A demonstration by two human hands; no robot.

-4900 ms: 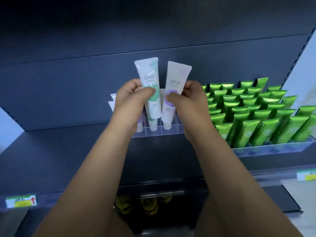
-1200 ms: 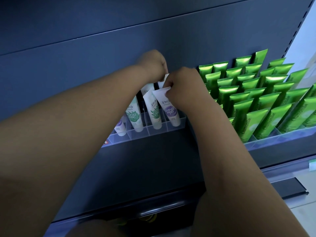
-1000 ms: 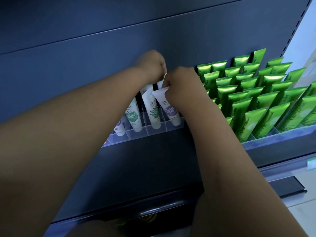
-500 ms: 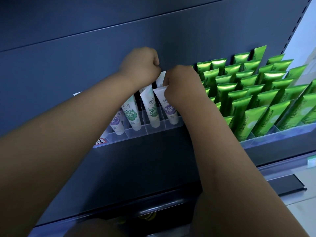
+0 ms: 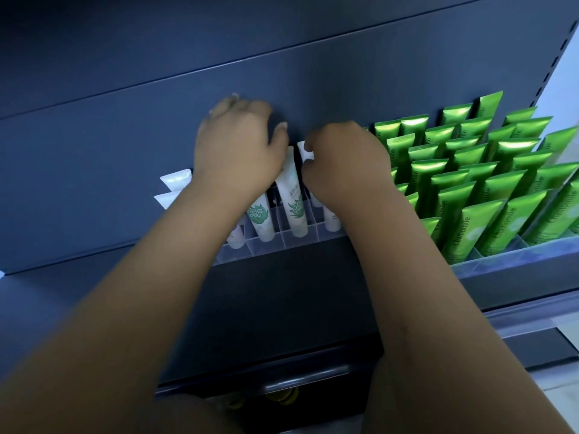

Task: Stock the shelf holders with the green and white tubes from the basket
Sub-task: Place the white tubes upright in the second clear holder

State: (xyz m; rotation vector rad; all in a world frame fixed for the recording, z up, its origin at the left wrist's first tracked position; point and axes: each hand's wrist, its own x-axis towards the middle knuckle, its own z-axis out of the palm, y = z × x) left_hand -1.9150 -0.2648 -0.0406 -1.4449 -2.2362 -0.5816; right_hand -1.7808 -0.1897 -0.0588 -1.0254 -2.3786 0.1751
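Observation:
Several white tubes stand cap-down in a clear divided holder on the dark shelf. Two in the front row carry green leaf prints. My left hand lies over the back rows with its fingers stretched toward the back panel and its thumb out; it holds nothing that I can see. My right hand is curled, and its thumb and fingers pinch the flat top of a white tube in the right-hand column. My right wrist hides most of that column. The basket is out of view.
A clear tray to the right is packed with several rows of green tubes. Two white tube tops stick out left of my left wrist. The dark back panel stands close behind the hands. Yellow items show on the shelf below.
My left hand has gone from a fist to flatter, spread fingers and moved slightly left. The right hand still pinches the tube top. The view has shifted a little.

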